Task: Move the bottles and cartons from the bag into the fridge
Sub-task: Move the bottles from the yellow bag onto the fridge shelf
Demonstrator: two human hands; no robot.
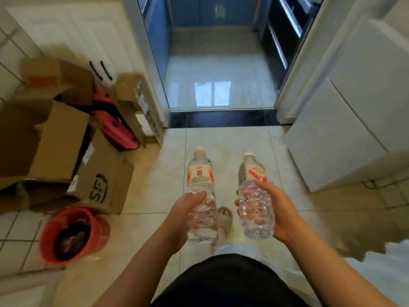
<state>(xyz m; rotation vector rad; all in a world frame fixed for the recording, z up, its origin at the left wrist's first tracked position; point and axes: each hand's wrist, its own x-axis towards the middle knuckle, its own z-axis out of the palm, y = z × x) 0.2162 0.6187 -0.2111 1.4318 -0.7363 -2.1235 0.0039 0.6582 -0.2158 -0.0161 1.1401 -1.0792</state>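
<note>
Left hand (181, 220), grip round clear red-labelled left bottle (200, 176); right hand (281, 214), grip round matching right bottle (254, 209).

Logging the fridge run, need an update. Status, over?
Left hand grips left bottle, right hand grips right bottle. Both capped, off the floor. Doorway ahead open; cardboard boxes left of path.

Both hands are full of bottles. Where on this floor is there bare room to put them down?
Bare tiles lie straight ahead, bordered by the dark threshold, the cardboard boxes at left and the white cabinet at right. The glossy floor past the threshold is bare. The left side is crowded: boxes, then the red bucket.
</note>
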